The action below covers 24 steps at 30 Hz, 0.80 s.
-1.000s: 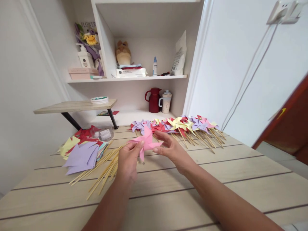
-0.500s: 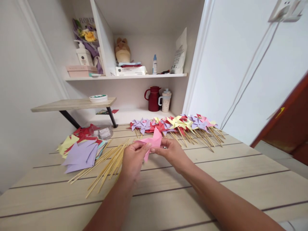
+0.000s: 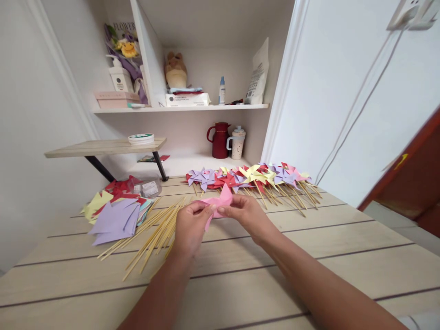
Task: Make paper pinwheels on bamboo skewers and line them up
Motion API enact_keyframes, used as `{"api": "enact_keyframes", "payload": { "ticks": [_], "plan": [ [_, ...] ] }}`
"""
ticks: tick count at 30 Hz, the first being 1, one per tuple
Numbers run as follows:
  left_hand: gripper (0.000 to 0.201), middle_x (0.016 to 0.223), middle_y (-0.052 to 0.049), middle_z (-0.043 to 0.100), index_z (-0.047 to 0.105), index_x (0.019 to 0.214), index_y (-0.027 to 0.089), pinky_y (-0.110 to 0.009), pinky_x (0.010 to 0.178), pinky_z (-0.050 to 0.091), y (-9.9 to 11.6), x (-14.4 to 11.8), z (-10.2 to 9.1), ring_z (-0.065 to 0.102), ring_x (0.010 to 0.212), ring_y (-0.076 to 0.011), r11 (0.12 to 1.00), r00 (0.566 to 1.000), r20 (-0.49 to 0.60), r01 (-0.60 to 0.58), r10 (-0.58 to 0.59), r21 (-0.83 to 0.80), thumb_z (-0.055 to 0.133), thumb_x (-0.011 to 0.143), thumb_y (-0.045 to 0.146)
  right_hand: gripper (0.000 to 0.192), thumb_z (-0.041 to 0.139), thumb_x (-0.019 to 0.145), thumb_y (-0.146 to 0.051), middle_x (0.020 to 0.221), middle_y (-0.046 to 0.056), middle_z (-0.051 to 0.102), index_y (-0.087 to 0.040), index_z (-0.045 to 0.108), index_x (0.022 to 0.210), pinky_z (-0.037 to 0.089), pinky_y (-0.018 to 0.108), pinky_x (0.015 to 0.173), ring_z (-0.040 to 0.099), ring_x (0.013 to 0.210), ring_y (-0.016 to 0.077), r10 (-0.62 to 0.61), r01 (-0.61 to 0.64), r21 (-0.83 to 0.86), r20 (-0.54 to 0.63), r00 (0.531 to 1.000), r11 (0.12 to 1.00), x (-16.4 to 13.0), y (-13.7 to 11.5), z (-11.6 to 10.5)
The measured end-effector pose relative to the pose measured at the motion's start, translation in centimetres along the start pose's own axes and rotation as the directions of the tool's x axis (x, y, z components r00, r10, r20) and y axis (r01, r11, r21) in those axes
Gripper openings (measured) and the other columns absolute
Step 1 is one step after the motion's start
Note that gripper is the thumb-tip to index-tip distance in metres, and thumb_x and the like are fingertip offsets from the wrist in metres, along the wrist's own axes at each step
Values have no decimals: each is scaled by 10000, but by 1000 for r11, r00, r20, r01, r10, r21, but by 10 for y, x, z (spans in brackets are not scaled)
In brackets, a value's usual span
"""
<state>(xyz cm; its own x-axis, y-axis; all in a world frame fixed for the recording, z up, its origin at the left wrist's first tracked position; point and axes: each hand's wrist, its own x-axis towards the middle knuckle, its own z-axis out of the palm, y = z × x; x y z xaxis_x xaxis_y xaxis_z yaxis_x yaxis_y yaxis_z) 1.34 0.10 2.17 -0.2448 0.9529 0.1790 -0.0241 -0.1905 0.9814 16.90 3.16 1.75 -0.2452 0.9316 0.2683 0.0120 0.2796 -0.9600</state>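
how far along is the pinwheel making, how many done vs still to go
Done: a long row of finished pinwheels on sticks lies across the far side of the table. In hand: the left hand and right hand both pinch a pink pinwheel. Left: loose bamboo sticks and a pile of paper squares.

Red jug beside speckled cup

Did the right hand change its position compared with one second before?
Yes. The right hand has come in leftward toward the left hand, judged against the row of finished pinwheels behind; both now pinch the pink paper pinwheel.
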Motion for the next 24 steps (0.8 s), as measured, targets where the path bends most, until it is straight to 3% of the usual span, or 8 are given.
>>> {"api": "enact_keyframes", "payload": {
  "ticks": [7,11,14,18,24],
  "plan": [
    [345,741,-49,718,773,766,168,-258,638,440,-6,0,2,603,685,-170,987,999,22,44,-42,-155,766,718,509,206,819,652,-349,671,8,708,-171,734,712,416,287,636,557,601,141,137,-124,231,-42,990,965,0,-4,6],
    [483,941,-112,757,787,932,179,-316,773,486,-12,5,0,662,894,-244,977,998,12,56,-55,-207,721,737,616,223,825,661,-356,733,32,737,-174,764,774,433,299,687,581,654,158,158,-129,327,-62,986,936,3,0,2],
    [505,993,-125,755,780,951,180,-342,830,486,-10,6,-1,661,963,-263,977,998,18,59,-56,-206,697,755,637,224,820,670,-367,768,38,747,-182,766,785,438,305,711,593,686,169,136,-110,334,-55,989,936,4,2,1],
    [464,938,-101,755,767,955,174,-323,823,484,-3,1,2,664,911,-234,976,992,106,88,-69,-198,732,749,589,211,828,659,-345,723,17,719,-177,757,764,404,283,653,542,628,138,107,-79,320,-71,992,944,2,0,3],
    [328,846,-66,741,761,877,154,-257,713,472,-6,-1,1,649,782,-177,992,995,57,89,-85,-87,827,665,396,205,807,670,-329,679,-4,676,-160,732,758,393,279,647,520,614,125,76,-57,225,-74,994,973,1,-1,6]
  ]
}}
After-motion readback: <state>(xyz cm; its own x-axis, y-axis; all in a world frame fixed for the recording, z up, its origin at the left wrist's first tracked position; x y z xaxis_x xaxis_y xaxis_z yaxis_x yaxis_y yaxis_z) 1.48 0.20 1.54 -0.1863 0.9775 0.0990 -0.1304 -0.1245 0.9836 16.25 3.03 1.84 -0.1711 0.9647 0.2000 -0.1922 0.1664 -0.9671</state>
